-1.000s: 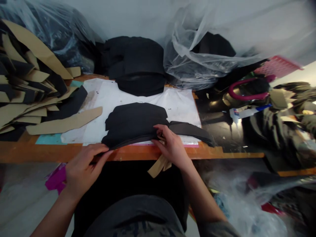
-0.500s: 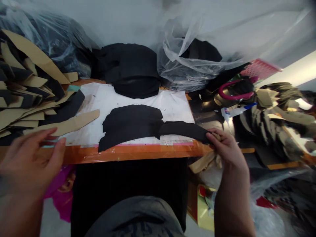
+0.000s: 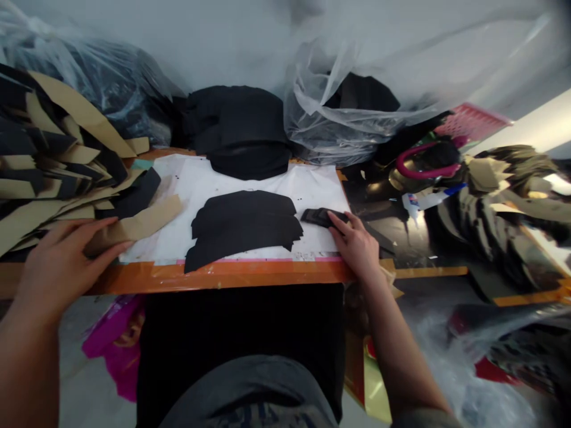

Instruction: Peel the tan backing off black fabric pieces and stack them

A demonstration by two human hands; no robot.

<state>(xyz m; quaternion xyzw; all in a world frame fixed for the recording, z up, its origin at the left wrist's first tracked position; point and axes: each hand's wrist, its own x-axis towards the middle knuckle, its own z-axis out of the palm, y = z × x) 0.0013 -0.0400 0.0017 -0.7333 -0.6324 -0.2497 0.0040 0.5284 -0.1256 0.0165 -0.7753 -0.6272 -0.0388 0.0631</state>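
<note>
A clear plastic bag (image 3: 352,119) is being seen behind the white sheet (image 3: 312,187), crumpled and glossy, with dark folded fabric (image 3: 363,92) lying inside it. A second plastic bag (image 3: 102,83) is being seen to the far left of the sheet, holding dark material that cannot be told apart.

The white sheet is being used as the work surface on an orange table edge (image 3: 223,276). A stack of black cut pieces (image 3: 243,229), flat, matte and curved along the top, is lying on the middle of the sheet. A taller pile of black pieces (image 3: 243,134) is sitting at the sheet's far edge.

The right hand (image 3: 357,246) is being pressed flat at the sheet's right edge, fingers together and extended, fingertips resting on a small bundle of black strips (image 3: 319,216). Nothing is being gripped; the bundle is only being touched from above.

The left hand (image 3: 66,261) is being laid on a tan cardboard-like piece (image 3: 143,223) at the sheet's left edge, fingers slightly apart and flat, not clamped. The piece is long, thin and rounded at its end.

A fanned heap of tan and black pieces (image 3: 49,172) is being stacked left of the sheet. A pink handle (image 3: 423,169) and a pink basket (image 3: 473,122) are being seen right of the sheet, blurred.
</note>
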